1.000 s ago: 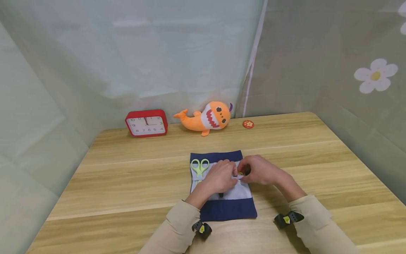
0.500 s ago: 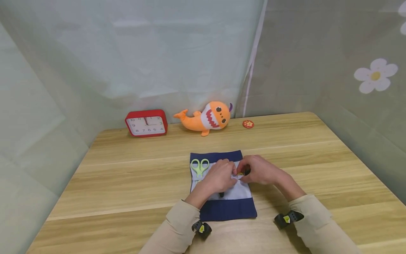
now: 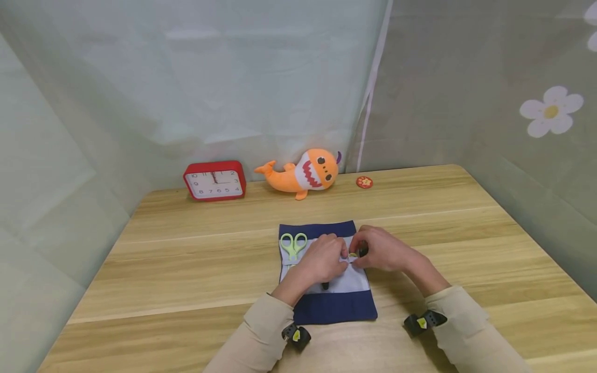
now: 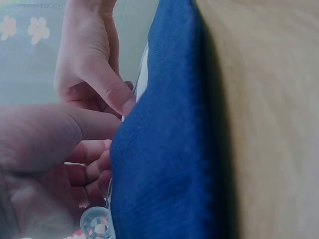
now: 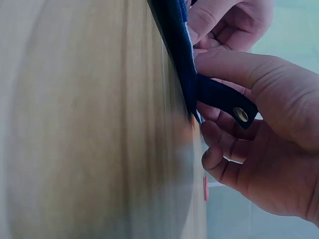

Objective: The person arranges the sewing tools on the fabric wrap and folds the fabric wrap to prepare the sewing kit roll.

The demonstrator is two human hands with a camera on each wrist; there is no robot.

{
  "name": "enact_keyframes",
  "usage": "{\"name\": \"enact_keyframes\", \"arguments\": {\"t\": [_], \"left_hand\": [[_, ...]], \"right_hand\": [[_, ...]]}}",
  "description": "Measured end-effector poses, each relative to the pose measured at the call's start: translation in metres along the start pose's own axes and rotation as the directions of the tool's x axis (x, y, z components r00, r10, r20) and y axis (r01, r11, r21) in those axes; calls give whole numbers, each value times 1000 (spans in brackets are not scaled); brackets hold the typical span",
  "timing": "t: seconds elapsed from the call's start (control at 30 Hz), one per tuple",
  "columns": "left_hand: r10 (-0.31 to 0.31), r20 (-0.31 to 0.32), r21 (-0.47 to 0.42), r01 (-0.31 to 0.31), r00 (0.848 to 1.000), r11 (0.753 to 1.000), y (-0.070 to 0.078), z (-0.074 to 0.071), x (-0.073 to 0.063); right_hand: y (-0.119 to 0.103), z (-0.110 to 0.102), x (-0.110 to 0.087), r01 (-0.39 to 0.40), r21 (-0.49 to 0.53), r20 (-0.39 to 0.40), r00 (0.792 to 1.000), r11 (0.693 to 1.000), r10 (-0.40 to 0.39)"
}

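A navy cloth tool roll (image 3: 336,308) lies unfolded, its inner panel light grey. Green-handled scissors (image 3: 294,244) sit at its left, held under a grey band. With curled fingers, my left hand (image 3: 322,259) pinches the band near the roll's right side. My right hand (image 3: 382,249) pinches that band just to the right, thumb and fingertips close to the left hand's. A small yellow-rimmed item (image 3: 353,255) shows between the hands, mostly hidden. Below the left hand a black tip (image 3: 325,285) pokes out. A navy strap with a metal snap (image 5: 241,114) hangs by the right palm.
At the back of the wooden table (image 3: 186,269) stand a red clock (image 3: 215,181) and an orange shark plush (image 3: 298,173). A round red badge (image 3: 365,182) lies to their right. A clear plastic spool-like piece (image 4: 95,222) shows beside the left hand in the left wrist view.
Both hands keep their places at the band. Only the right hand's fingers shift slightly around the yellow-rimmed item.
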State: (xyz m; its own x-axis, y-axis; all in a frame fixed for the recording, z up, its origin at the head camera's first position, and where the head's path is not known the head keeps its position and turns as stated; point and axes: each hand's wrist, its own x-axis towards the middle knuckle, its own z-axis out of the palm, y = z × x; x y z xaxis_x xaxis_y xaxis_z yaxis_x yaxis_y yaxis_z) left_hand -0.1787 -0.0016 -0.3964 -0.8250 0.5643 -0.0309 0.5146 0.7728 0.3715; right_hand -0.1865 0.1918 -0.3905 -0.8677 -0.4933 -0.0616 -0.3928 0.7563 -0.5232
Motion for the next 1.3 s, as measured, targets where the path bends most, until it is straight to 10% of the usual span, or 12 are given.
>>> {"name": "enact_keyframes", "arguments": {"t": [1.3], "left_hand": [[58,18,1,-58,998,998,-6,-4,-1]], "right_hand": [[4,1,0,40,42,5,999,998,-40]]}}
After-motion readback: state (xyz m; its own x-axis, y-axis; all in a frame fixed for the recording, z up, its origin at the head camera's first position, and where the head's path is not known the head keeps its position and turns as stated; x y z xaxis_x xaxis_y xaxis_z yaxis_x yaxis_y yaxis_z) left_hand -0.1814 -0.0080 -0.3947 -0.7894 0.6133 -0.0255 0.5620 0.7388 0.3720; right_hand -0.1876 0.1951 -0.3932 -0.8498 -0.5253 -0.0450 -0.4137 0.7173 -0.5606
